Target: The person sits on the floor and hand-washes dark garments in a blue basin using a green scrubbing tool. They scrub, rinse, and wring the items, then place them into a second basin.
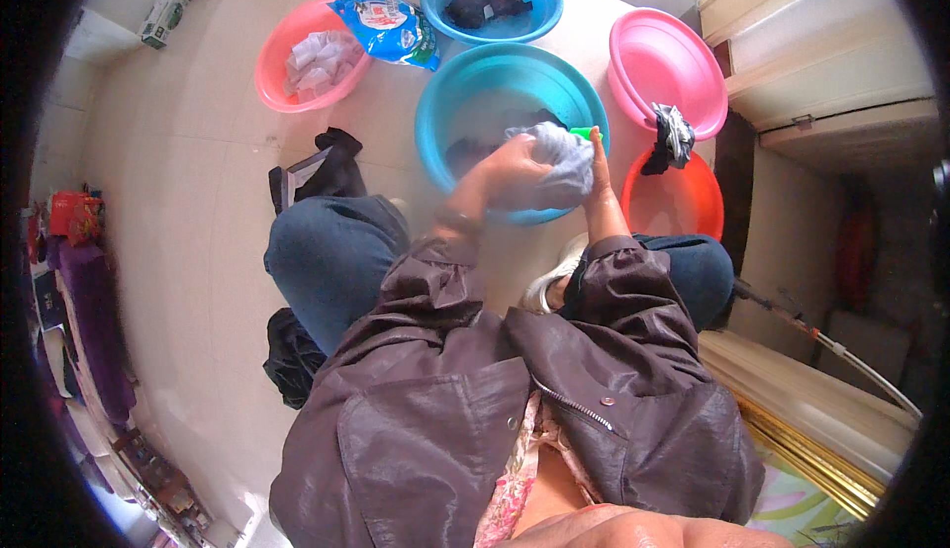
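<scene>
Above the large blue plastic basin [428, 114], my left hand [528, 162] grips a bunched light-grey cloth [568, 170]. On the cloth's right side is my right hand [598, 166], its thumb against a small bright green object [583, 133]. That object is partly hidden by the cloth and fingers, so its kind cannot be told. Cloudy water [486, 114] fills the basin's lower part, with dark fabric [545, 116] in it behind my hands. The cloth's underside is out of sight.
Around stand a blue basin [553, 10] with dark clothing, a pink basin [271, 92] with pale cloth, another pink basin [660, 51] with a black-and-grey garment [674, 136] over its rim, and a red basin [694, 214]. A blue detergent bag [390, 29] lies between basins.
</scene>
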Motion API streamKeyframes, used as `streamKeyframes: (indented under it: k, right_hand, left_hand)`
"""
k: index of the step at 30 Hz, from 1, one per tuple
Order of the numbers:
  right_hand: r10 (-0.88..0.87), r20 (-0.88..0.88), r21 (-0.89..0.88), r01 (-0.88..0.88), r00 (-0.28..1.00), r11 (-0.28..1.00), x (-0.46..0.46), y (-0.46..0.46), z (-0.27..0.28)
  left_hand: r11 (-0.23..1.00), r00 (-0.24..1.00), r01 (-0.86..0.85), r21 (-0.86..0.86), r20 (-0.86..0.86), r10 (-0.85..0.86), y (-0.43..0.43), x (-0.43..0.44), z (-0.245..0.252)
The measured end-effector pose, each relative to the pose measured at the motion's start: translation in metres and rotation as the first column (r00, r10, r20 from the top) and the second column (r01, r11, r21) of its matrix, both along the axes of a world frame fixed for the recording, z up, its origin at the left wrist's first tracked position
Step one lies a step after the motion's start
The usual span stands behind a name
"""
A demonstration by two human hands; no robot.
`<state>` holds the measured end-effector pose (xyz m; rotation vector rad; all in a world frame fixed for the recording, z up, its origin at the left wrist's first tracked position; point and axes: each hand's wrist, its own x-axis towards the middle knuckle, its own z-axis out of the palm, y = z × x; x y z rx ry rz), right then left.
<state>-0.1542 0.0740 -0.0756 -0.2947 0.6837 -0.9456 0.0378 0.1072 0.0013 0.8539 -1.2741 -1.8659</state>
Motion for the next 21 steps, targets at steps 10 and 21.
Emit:
streamKeyframes:
  k: [10,21]
  right_hand:
    - [-0.22,0.233,-0.154,0.259,0.947,0.954,-0.003,0.0,0.014]
    - [-0.056,-0.036,0.128,0.06,0.998,0.99,0.009,0.017,-0.033]
  left_hand:
    - [0.976,0.983,-0.137,0.17,0.147,0.113,0.005,0.007,-0.041]
    - [0.916,0.88,-0.215,0.339,0.474,0.031,0.013,0.007,-0.12]
